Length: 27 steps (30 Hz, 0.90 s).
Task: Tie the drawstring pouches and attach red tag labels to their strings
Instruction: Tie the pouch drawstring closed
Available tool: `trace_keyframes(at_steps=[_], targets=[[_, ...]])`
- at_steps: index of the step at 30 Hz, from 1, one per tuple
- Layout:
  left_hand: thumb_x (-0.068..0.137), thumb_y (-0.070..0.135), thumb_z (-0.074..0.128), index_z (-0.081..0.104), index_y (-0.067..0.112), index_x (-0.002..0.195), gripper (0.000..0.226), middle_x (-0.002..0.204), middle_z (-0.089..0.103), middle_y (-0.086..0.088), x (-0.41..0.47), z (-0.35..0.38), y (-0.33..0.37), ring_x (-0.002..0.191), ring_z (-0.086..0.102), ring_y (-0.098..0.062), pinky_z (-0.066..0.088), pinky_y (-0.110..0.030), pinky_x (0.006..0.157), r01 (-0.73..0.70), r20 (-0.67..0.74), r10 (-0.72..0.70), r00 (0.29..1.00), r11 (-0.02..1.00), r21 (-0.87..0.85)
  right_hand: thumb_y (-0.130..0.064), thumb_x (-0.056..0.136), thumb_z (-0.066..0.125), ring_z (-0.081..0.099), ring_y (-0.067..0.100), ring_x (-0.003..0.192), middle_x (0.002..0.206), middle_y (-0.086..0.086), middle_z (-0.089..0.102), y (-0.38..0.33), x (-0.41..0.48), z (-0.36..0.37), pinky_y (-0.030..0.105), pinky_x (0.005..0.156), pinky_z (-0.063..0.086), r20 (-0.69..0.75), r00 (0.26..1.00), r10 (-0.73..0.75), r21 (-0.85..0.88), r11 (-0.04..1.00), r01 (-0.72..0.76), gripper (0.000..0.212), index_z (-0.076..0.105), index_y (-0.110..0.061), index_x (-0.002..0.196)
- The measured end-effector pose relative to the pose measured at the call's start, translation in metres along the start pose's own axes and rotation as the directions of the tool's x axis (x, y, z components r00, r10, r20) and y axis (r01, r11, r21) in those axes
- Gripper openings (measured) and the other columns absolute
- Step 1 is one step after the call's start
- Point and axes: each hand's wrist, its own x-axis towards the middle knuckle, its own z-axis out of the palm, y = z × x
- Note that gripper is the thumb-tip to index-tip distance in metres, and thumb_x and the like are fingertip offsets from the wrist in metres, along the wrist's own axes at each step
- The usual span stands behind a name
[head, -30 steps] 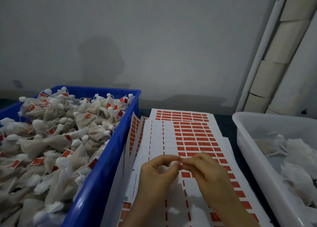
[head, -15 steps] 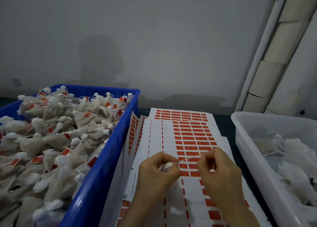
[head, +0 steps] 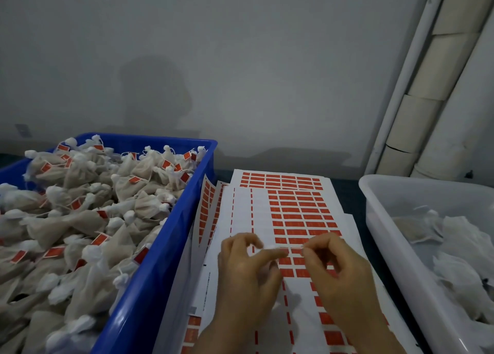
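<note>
A thin white string [head: 283, 247] was pinched taut between the fingers of the left hand [head: 248, 268] and right hand [head: 339, 270], above the label sheets [head: 294, 209] on the bench. The pouch itself could not be made out. Tagged pouches [head: 80, 220] were heaped in the blue crate [head: 160, 260] at left; untied ones lay in the white tub [head: 387, 220] at right.

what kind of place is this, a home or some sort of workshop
Most likely a small packing or hand-assembly workstation: a blue crate heaped with tied, red-tagged pouches, sheets of red labels spread on the table, and a white bin of pouches not yet done.
</note>
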Motion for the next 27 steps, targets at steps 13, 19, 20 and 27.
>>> trace_keyframes(at_steps=[13,19,20,27], targets=[[0.073,0.03,0.07,0.068,-0.003,0.064,0.034,0.053,0.06,-0.009,0.013,-0.024,-0.01,0.03,0.047,-0.013,0.034,-0.015,0.027,0.855,0.931,-0.222,0.291,-0.376,-0.357,-0.023,0.075,0.063,0.056,0.005,0.081,0.08,-0.027,0.059,-0.001,-0.004,-0.002,0.014,0.072,0.048,0.395,0.906,-0.153,0.046,0.988,0.147,0.024,0.05,-0.041,0.065],[0.073,0.023,0.068,0.07,-0.004,0.057,0.032,0.051,0.06,-0.011,0.015,-0.024,-0.01,0.03,0.045,-0.013,0.032,-0.014,0.025,0.87,0.893,-0.336,0.299,-0.287,-0.4,-0.015,0.073,0.061,0.059,0.008,0.086,0.089,-0.017,0.063,-0.001,0.0,-0.002,0.018,0.072,0.053,0.437,0.895,-0.089,0.155,0.988,0.023,0.025,0.055,-0.037,0.062],[0.077,0.026,0.065,0.072,-0.003,0.061,0.033,0.052,0.06,-0.01,0.015,-0.024,-0.011,0.032,0.045,-0.012,0.032,-0.013,0.026,0.886,0.885,-0.355,0.301,-0.239,-0.397,-0.009,0.075,0.062,0.06,0.007,0.086,0.088,-0.017,0.065,0.0,0.0,-0.001,0.016,0.072,0.052,0.449,0.892,-0.05,0.167,0.985,-0.029,0.031,0.057,-0.036,0.06],[0.081,0.03,0.067,0.064,0.009,0.091,0.024,0.056,0.061,-0.002,0.017,-0.025,-0.008,0.04,0.048,-0.008,0.04,-0.015,0.038,0.869,0.73,-0.473,0.493,0.238,-0.433,-0.018,0.077,0.067,0.065,0.004,0.066,0.069,-0.014,0.069,0.009,0.003,-0.002,0.009,0.058,0.051,0.455,0.853,0.254,-0.026,0.962,-0.273,0.019,0.061,-0.03,0.065]])
